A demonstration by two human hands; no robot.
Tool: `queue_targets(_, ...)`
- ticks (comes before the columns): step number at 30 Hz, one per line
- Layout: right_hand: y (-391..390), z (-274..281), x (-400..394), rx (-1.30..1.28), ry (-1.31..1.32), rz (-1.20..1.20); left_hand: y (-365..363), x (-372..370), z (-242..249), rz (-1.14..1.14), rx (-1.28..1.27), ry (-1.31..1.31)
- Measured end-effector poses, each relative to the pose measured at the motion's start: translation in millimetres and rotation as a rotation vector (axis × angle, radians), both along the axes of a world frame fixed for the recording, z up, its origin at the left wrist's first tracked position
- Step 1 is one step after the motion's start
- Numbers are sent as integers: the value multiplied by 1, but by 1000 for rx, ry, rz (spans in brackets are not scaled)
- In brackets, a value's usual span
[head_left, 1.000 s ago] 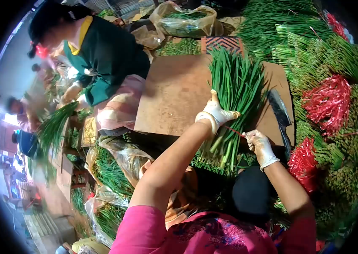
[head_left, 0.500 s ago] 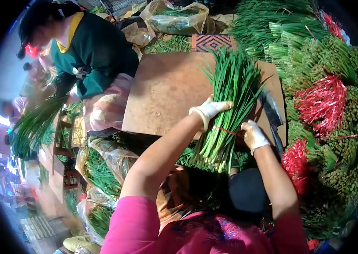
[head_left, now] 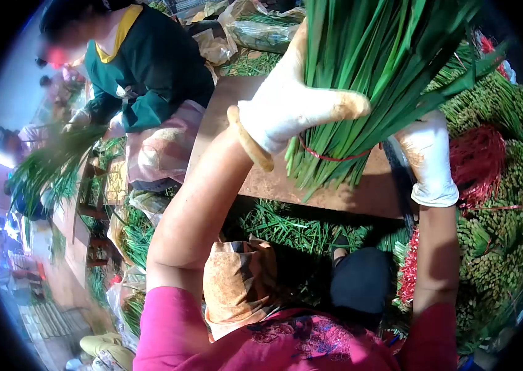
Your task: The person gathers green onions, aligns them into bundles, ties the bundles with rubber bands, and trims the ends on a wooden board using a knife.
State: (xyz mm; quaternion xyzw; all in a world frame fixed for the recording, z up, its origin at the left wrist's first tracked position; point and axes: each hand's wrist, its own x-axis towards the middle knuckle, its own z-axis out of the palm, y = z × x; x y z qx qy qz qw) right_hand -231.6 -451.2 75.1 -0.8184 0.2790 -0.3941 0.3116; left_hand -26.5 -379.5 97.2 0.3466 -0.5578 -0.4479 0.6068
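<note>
A large bunch of garlic chives (head_left: 348,80) is raised close to my eyes, above the board, leaves upward and cut ends low. A thin red band (head_left: 335,158) circles it near the cut ends. My left hand (head_left: 301,105), in a white glove with stained fingertips, grips the bunch from the left, its thumb across the front. At the right side, my gloved right hand (head_left: 428,154) reaches up behind the leaves, which hide its fingers. Beside that hand, a dark-bladed knife (head_left: 402,176) lies partly covered on the brown board (head_left: 274,182).
Piled bundles of greens (head_left: 490,247) and red plastic strips (head_left: 478,161) fill the right side. On the left, a co-worker in a green top (head_left: 150,68) handles a blurred bunch of leaves (head_left: 57,154). Loose cut leaves (head_left: 286,226) lie below the board's near edge.
The banded bunch has risen off the board toward my eyes, with my left hand on it. My right hand has moved up and right, its fingers now behind the leaves.
</note>
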Motion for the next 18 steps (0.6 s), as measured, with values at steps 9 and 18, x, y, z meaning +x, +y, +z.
queue_targets(9, -19, -199, -10, -804, 405, -157, 30, 13, -88, 27, 434, -377)
queue_targets(18, -7, -160, 22, -727, 330, -173, 23, 13, -121, 256, 97, -373)
